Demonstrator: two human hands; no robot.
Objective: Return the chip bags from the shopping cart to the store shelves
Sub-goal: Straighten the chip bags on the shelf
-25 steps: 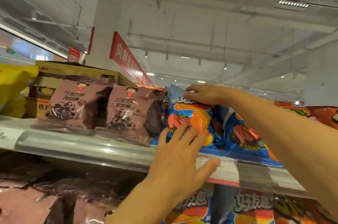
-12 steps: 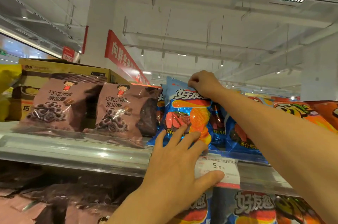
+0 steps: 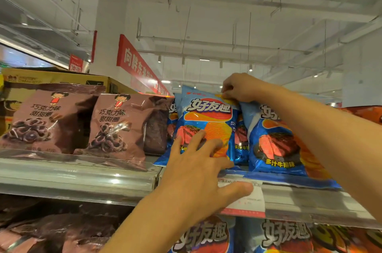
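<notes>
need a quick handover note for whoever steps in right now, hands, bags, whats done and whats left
Right hand: grip pinches the top edge of the blue chip bag.
Left hand: open, fingers spread against the bag's lower front, thumb over the price tag.
Bag: upright on the top shelf, between the brown snack bags and a matching blue bag.
Done: bag is in its row.
Left: seat it, let go, fetch the next; the cart is out of view.
</notes>
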